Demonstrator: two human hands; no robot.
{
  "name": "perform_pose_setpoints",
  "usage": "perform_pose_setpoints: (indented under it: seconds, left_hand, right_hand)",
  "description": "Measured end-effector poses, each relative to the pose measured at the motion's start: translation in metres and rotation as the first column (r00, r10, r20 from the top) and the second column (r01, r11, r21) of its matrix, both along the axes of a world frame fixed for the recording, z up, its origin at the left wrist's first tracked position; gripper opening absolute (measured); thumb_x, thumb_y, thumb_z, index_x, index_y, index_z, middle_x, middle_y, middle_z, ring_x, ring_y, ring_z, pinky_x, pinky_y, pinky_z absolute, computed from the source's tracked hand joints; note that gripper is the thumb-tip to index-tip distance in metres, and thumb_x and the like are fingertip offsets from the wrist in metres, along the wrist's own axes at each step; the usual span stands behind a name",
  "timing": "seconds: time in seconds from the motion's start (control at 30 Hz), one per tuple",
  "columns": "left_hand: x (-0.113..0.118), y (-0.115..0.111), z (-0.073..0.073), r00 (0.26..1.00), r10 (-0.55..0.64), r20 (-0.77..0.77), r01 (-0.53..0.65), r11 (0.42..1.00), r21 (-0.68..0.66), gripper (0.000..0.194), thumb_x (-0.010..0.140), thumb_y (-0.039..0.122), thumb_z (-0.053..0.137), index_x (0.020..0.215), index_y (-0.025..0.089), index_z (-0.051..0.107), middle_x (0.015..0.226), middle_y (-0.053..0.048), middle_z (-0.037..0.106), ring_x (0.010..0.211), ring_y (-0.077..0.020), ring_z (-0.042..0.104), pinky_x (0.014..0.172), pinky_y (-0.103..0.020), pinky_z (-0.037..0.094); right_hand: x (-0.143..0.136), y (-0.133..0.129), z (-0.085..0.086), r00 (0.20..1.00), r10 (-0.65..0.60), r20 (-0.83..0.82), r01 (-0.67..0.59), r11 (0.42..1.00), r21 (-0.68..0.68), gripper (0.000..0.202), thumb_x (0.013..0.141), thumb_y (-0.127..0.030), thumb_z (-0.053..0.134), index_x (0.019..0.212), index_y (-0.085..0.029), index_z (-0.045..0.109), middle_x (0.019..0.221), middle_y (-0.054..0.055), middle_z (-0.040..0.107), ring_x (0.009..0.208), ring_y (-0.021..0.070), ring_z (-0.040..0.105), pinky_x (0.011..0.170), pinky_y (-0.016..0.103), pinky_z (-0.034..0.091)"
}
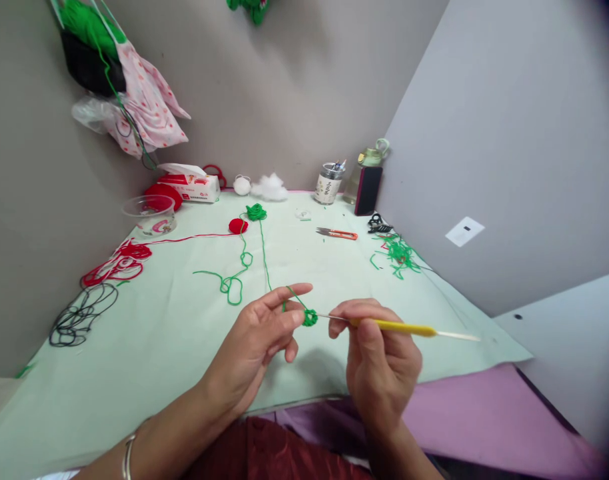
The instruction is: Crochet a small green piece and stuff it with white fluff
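Between thumb and fingers, my left hand [259, 340] pinches a small round green crochet piece [310, 318], with green yarn [264, 257] looped over its raised index finger. My right hand [382, 357] grips a crochet hook [399, 327] by its yellow handle. The hook's thin metal tip reaches left to the green piece. From the left hand the yarn runs back to a small green bundle [256, 212] on the pale green cloth. Both hands are above the cloth near its front edge.
Orange snips [337, 234] and a red ball [238, 227] lie mid-table. Green scraps [400, 253] are at right, red yarn [129, 260] and black cord [82, 317] at left. Along the back stand a clear tub [154, 217], a tissue pack [197, 187], a pen jar [328, 185] and a phone [368, 191].
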State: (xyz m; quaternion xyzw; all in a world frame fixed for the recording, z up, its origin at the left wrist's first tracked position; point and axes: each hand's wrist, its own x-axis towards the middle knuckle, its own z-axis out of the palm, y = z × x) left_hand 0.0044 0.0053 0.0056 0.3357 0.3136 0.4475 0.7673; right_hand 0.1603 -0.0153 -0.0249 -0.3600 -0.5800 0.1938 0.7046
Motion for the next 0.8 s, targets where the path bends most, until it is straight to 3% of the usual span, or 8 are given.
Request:
perform_pose_setpoints:
  seconds: [0.07,0.17,0.27,0.4,0.53,0.63,0.7,0.8]
  left_hand:
    - [0.001,-0.001,-0.001,0.999,-0.012,-0.047,0.015,0.998,0.061,0.034,0.084,0.029,0.083,0.116,0.023,0.078,0.087,0.002,0.060,0.055,-0.0031,0.041,0.051,-0.018,0.042]
    - [0.003,-0.003,-0.003,0.992,0.026,-0.120,-0.011,0.992,0.126,0.032,0.084,0.030,0.083,0.116,0.025,0.079,0.091,0.001,0.062,0.063,-0.0059,0.051,0.056,-0.018,0.045]
    - [0.005,-0.002,-0.006,0.987,0.083,-0.134,-0.064,0.988,0.141,0.035,0.083,0.030,0.085,0.118,0.026,0.078,0.087,0.003,0.061,0.060,-0.0045,0.050,0.056,-0.018,0.044]
    - [0.004,0.001,-0.006,1.000,-0.003,-0.025,0.003,1.000,-0.008,0.040,0.083,0.031,0.085,0.121,0.022,0.077,0.072,0.006,0.053,0.052,-0.0029,0.035,0.052,-0.018,0.040]
    - [0.001,0.005,-0.005,0.999,-0.024,0.047,0.027,0.997,-0.067,0.032,0.083,0.025,0.083,0.114,0.018,0.080,0.071,0.007,0.048,0.050,-0.0018,0.025,0.053,-0.018,0.042]
    - [0.001,0.004,-0.005,0.999,0.029,-0.014,-0.029,0.999,0.037,0.029,0.084,0.024,0.081,0.113,0.021,0.081,0.078,0.005,0.056,0.056,-0.0035,0.041,0.062,-0.021,0.049]
    - [0.002,0.003,-0.007,0.998,0.026,-0.064,-0.019,0.994,0.108,0.029,0.085,0.025,0.080,0.114,0.024,0.080,0.085,0.002,0.064,0.070,-0.0083,0.057,0.074,-0.023,0.052]
    - [0.002,0.001,-0.010,0.997,-0.010,-0.078,0.020,0.993,0.120,0.031,0.085,0.027,0.082,0.116,0.026,0.079,0.091,0.000,0.069,0.089,-0.0134,0.066,0.090,-0.027,0.051]
  right_hand:
    - [-0.002,0.002,0.004,0.997,0.067,-0.036,-0.069,0.997,-0.043,0.023,0.104,-0.018,0.053,0.102,-0.025,0.075,0.090,0.003,0.073,0.075,0.0158,0.066,0.066,0.031,0.056]
    - [-0.004,0.003,0.005,0.996,0.054,0.068,-0.052,0.998,-0.028,0.023,0.102,-0.014,0.056,0.105,-0.025,0.076,0.095,0.004,0.076,0.082,0.0165,0.070,0.068,0.030,0.059]
    - [-0.006,0.000,-0.003,0.967,-0.070,0.245,0.060,0.997,0.050,0.028,0.099,-0.009,0.059,0.113,-0.027,0.076,0.097,0.004,0.076,0.085,0.0173,0.072,0.069,0.030,0.061]
    - [-0.003,-0.005,-0.011,0.845,-0.262,0.467,0.171,0.959,0.228,0.037,0.095,-0.006,0.063,0.123,-0.028,0.075,0.112,0.009,0.075,0.096,0.0215,0.073,0.077,0.034,0.062]
    - [0.002,-0.001,-0.005,0.973,-0.101,0.208,0.088,0.994,0.070,0.030,0.099,-0.006,0.057,0.113,-0.026,0.075,0.090,0.003,0.073,0.080,0.0164,0.069,0.070,0.031,0.058]
    - [0.002,0.003,0.001,0.998,0.059,-0.014,-0.060,0.997,-0.057,0.024,0.103,-0.014,0.055,0.103,-0.026,0.076,0.086,0.001,0.071,0.071,0.0136,0.064,0.066,0.029,0.055]
    - [-0.001,0.005,0.003,0.990,0.139,-0.019,-0.140,0.986,-0.092,0.022,0.102,-0.017,0.058,0.102,-0.026,0.078,0.093,0.002,0.074,0.080,0.0147,0.068,0.070,0.028,0.057]
    - [-0.004,0.005,0.004,0.989,0.150,0.008,-0.148,0.985,-0.085,0.022,0.101,-0.016,0.061,0.104,-0.027,0.079,0.099,0.003,0.078,0.094,0.0166,0.072,0.076,0.027,0.059]
